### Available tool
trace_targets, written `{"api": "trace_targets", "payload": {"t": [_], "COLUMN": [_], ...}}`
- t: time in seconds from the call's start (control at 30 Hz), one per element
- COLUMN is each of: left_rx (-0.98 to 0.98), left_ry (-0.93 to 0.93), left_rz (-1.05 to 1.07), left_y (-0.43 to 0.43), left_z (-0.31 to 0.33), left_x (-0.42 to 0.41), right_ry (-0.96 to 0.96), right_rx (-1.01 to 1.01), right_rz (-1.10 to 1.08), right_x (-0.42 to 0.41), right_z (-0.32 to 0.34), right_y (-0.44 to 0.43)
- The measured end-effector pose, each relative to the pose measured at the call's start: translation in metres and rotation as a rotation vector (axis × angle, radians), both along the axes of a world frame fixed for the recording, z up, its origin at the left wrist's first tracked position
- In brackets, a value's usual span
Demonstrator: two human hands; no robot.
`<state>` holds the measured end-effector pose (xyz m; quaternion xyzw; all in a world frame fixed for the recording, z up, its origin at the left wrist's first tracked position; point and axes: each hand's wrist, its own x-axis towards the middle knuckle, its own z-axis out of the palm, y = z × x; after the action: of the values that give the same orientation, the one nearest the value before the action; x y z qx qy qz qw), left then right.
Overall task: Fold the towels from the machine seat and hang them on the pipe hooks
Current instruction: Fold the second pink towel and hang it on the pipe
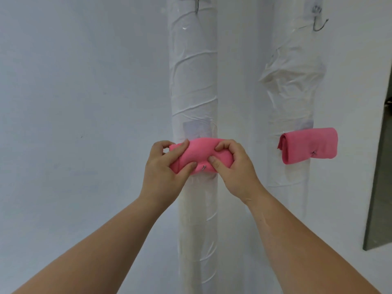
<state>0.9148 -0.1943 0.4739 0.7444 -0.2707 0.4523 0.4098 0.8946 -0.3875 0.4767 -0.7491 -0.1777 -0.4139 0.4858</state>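
2 pink towels (199, 151) (311, 143) on 2 pipes (194, 81) (297, 98)

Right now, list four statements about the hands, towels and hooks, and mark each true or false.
1. The left hand and right hand both grip a pink towel at the left pipe. True.
2. The right pipe carries no towel. False: a folded pink towel hangs on it.
3. A metal hook tip shows through the held towel. True.
4. The upper hook on the right pipe holds a towel. False: it is bare.
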Motion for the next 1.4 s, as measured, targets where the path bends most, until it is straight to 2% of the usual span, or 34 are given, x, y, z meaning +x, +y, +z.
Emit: {"api": "trace_targets", "payload": {"t": [0.13, 0.3, 0.47, 0.57, 0.77, 0.93, 1.13, 1.4], "left_rx": [0.226, 0.510, 0.478, 0.460, 0.393, 0.375, 0.414, 0.567], "left_ry": [-0.358, -0.546, -0.485, -0.478, -0.582, -0.605, -0.490, -0.189], "left_rz": [0.378, 0.452, 0.347, 0.314, 0.244, 0.196, 0.217, 0.357], "left_y": [0.001, -0.005, -0.008, -0.010, -0.013, -0.014, -0.012, -0.008], "left_z": [0.006, 0.002, -0.007, -0.013, -0.017, -0.019, -0.020, -0.016], "left_x": [0.003, 0.016, 0.031, 0.042, 0.069, 0.073, 0.061, 0.023], "right_ry": [-0.088, -0.297, -0.289, -0.308, -0.403, -0.405, -0.277, 0.021], "right_rx": [-0.282, -0.411, -0.566, -0.567, -0.506, -0.455, -0.449, -0.652], "right_rz": [-0.358, -0.397, -0.434, -0.383, -0.307, -0.255, -0.282, -0.515], "right_x": [-0.002, 0.009, 0.023, 0.033, 0.049, 0.055, 0.042, 0.003], "right_z": [-0.003, -0.008, -0.006, -0.006, -0.014, -0.020, -0.021, -0.007], "right_y": [0.007, 0.011, 0.003, 0.000, -0.003, -0.002, 0.001, 0.005]}}
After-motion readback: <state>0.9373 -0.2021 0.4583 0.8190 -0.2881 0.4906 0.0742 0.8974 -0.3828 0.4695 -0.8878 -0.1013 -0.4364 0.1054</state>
